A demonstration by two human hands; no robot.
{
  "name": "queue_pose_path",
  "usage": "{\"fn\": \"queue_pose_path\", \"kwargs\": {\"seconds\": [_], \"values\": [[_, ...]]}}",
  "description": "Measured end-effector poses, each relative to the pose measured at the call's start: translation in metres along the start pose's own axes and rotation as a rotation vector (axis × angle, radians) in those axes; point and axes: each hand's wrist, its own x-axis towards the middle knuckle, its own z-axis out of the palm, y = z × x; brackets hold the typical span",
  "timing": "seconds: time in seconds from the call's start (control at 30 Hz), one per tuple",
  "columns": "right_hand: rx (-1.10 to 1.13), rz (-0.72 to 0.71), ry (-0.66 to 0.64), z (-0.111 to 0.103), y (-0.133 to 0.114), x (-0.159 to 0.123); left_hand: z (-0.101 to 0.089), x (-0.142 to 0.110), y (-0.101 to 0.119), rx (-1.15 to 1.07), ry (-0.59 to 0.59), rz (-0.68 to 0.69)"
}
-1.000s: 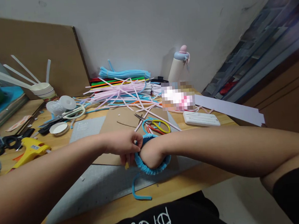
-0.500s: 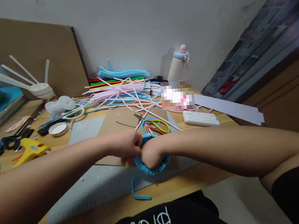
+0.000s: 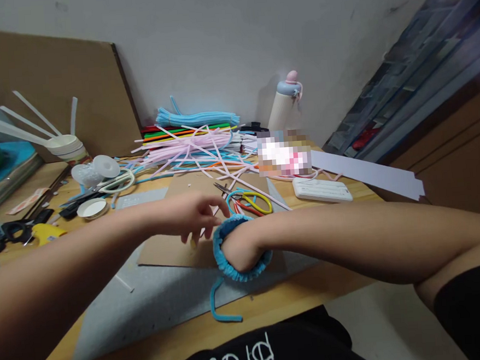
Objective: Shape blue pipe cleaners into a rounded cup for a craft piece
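Observation:
My right hand (image 3: 240, 251) is balled up inside a fuzzy blue pipe-cleaner ring (image 3: 223, 260) that wraps around it; its fingers are tucked under and hidden. A loose blue tail (image 3: 220, 307) of the ring trails onto the wooden table edge. My left hand (image 3: 188, 214) hovers just left of the ring with fingers loosely spread and nothing in them. Both hands are over a brown cardboard sheet (image 3: 166, 251) lying on a grey cutting mat (image 3: 150, 301).
A heap of pink, blue and coloured pipe cleaners (image 3: 196, 142) lies at the back, with coloured loops (image 3: 249, 201) just beyond the hands. A yellow glue gun (image 3: 46, 233), black scissors (image 3: 5, 232), tape rolls (image 3: 97, 169), a bottle (image 3: 286, 102) and a white case (image 3: 322, 190) stand around.
My left hand has let go of the blue ring and lifted up and to the left, its fingers opening. The right hand has stayed in the ring.

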Motion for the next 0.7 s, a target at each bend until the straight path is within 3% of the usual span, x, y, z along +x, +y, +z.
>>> {"fn": "queue_pose_path", "kwargs": {"seconds": [0.03,0.2,0.47,0.7], "values": [[-0.029,-0.024,-0.023,0.0,0.001,0.0,-0.003,-0.001,-0.003,0.041,0.043,0.049],[-0.112,-0.081,-0.036,0.002,0.003,0.001,0.0,0.004,-0.02,0.267,0.039,0.247],[-0.144,-0.114,-0.007,0.004,0.007,0.003,0.005,0.004,-0.012,0.345,-0.014,0.245],[-0.163,-0.133,0.0,0.004,0.008,0.004,0.01,0.009,-0.021,0.383,0.034,0.349]]}}
